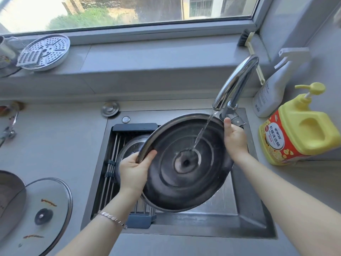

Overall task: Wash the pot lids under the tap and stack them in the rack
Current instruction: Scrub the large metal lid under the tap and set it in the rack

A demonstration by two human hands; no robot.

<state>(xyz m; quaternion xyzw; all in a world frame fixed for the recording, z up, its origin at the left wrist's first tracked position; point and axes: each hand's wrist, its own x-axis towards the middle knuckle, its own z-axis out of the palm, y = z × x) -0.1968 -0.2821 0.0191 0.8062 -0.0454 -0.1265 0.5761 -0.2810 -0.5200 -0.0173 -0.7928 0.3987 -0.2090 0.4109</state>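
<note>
both the left hand [133, 170] and right hand [234, 137] grip the steel lid [184, 163] by its rim; best to tilt and turn it so the tap [238, 82] stream sweeps every ring.

Single head-worn wide-angle view, looking forward and steeply down over a kitchen sink [245, 209].

Camera sits above and behind both forearms, close enough that they enter from the bottom edge and fill the lower frame. The left hand [133, 169] and right hand [234, 137] sit near centre, fingers on opposite rims of a metal lid [184, 163]. Beyond the fingertips the view faces the tap [238, 84] and window sill [147, 58]; window [129, 12] at top. Edges bow from lens distortion. No second view, so no overlap.
</note>
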